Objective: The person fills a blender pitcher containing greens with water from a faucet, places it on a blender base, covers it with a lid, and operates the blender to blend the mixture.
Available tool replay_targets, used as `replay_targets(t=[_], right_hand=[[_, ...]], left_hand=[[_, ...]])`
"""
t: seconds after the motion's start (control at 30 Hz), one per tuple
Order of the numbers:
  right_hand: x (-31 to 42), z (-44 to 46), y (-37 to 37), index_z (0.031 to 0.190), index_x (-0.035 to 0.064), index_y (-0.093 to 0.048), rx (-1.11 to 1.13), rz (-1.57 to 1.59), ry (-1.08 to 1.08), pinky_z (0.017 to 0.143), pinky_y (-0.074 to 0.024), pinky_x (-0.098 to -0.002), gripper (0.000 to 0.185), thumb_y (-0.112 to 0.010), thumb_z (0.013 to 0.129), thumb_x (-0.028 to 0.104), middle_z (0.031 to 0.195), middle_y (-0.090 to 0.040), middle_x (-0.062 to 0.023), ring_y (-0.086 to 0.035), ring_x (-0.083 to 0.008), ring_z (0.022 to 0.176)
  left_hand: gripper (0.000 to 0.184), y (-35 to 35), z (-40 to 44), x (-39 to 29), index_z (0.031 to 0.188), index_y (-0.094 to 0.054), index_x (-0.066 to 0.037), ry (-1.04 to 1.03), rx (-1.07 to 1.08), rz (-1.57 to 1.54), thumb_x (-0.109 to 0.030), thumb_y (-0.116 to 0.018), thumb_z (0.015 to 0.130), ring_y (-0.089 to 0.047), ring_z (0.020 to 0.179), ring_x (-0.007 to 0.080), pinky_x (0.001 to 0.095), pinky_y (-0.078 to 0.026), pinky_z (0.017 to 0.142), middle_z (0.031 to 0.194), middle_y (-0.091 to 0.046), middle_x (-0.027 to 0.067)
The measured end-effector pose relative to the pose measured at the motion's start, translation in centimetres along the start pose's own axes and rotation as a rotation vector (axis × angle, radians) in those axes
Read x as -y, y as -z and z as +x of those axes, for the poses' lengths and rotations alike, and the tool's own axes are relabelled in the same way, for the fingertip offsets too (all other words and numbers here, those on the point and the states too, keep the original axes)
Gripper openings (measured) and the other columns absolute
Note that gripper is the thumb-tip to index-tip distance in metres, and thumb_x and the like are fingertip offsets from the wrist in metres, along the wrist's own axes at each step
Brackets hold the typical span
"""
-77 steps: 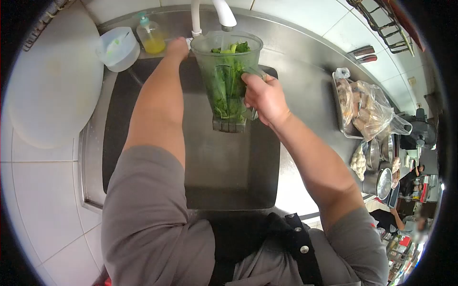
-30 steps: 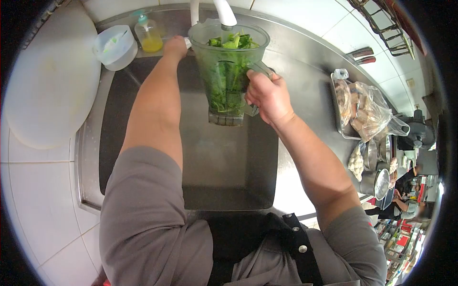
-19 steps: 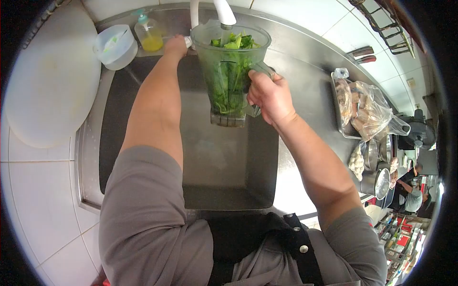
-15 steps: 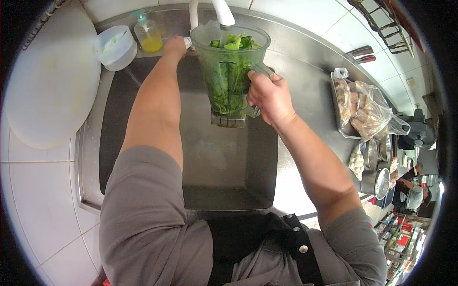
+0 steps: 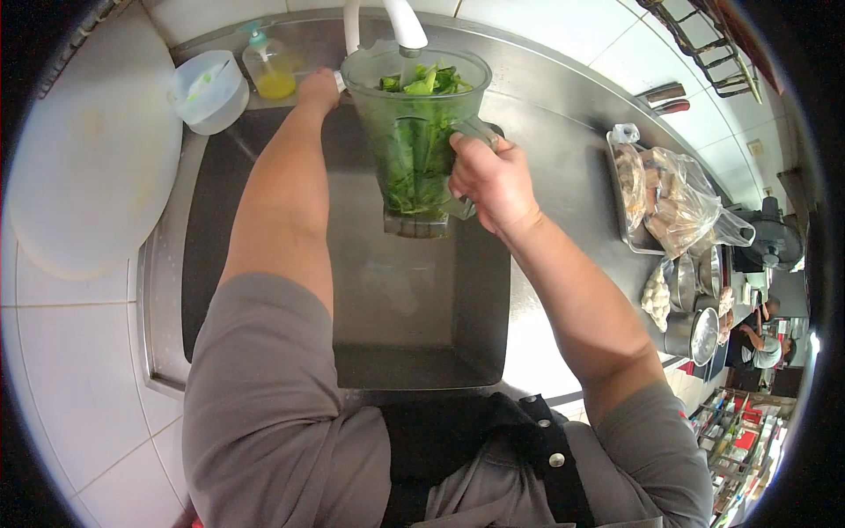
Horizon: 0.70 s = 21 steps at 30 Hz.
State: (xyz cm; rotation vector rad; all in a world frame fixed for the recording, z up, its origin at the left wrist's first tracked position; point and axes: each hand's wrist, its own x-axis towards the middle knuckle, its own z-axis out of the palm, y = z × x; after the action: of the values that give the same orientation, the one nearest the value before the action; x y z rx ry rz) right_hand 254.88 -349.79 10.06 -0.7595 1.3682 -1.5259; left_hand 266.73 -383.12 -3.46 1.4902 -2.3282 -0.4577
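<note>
My right hand [image 5: 493, 180] is closed round the handle of a clear blender jar [image 5: 374, 132], held upright over the sink [image 5: 387, 308]. Leafy greens [image 5: 418, 158] fill much of the jar, with some leaves near its rim. Directly above the opening is the white faucet [image 5: 405, 25], and a pale stream seems to run from its spout into the jar. My left hand [image 5: 318, 90] reaches to the faucet's base, its fingers closed at the small white faucet handle [image 5: 340, 81]. Those fingertips are partly hidden.
Left of the faucet stand a soap pump bottle [image 5: 271, 70] and a white plastic tub [image 5: 208, 92]. A large white board [image 5: 92, 150] leans at the left. On the right counter are a tray with bagged food [image 5: 673, 198] and metal pots [image 5: 691, 339]. Another person [image 5: 761, 348] is far right.
The blender jar and my right hand have shifted slightly left in view, with the faucet shifting a little too. Both hands keep their hold.
</note>
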Motion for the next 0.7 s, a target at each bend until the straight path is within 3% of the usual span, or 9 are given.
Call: replay_targets(t=[0.13, 0.43, 0.63, 0.7], right_hand=[[0.4, -0.3, -0.4, 0.066, 0.0101, -0.050, -0.011, 0.021, -0.036, 0.047, -0.0376, -0.0302, 0.030, -0.065, 0.090, 0.018, 0.053, -0.046, 0.0007, -0.042, -0.0116, 0.046], [0.1, -0.3, 0.1, 0.066, 0.0100, -0.050, 0.027, 0.063, -0.041, 0.046, -0.0362, -0.0306, 0.030, -0.064, 0.091, 0.016, 0.053, -0.045, 0.0009, -0.040, -0.0112, 0.045], [0.3, -0.5, 0.2, 0.066, 0.0092, -0.050, -0.005, 0.041, -0.038, 0.047, -0.0371, -0.0308, 0.029, -0.064, 0.090, 0.016, 0.053, -0.046, -0.0004, -0.041, -0.0116, 0.045], [0.2, -0.4, 0.4, 0.066, 0.0090, -0.051, 0.005, 0.051, -0.038, 0.047, -0.0377, -0.0309, 0.029, -0.064, 0.090, 0.016, 0.054, -0.047, -0.0007, -0.041, -0.0118, 0.045]], left_hand=[[0.031, -0.8, 0.6, 0.8, 0.114, -0.059, 0.003, -0.085, 0.009, 0.148, -0.009, -0.057, 0.086, -0.065, 0.105, 0.0396, 0.0468, -0.053, 0.089, 0.114, -0.066, 0.0243], [0.032, -0.5, 0.2, 0.4, 0.117, -0.056, 0.006, -0.029, 0.041, 0.078, -0.010, -0.054, 0.090, -0.066, 0.104, 0.0389, 0.0463, -0.053, 0.088, 0.113, -0.067, 0.0237], [0.031, -1.0, 0.7, 0.6, 0.111, -0.061, 0.005, -0.048, -0.016, 0.181, -0.017, -0.046, 0.095, -0.067, 0.100, 0.0394, 0.0473, -0.054, 0.086, 0.109, -0.069, 0.0225], [0.033, -1.5, 1.2, 1.3, 0.108, -0.062, 0.002, -0.097, -0.061, 0.227, -0.022, -0.043, 0.098, -0.069, 0.093, 0.0346, 0.0462, -0.055, 0.080, 0.102, -0.070, 0.0210]])
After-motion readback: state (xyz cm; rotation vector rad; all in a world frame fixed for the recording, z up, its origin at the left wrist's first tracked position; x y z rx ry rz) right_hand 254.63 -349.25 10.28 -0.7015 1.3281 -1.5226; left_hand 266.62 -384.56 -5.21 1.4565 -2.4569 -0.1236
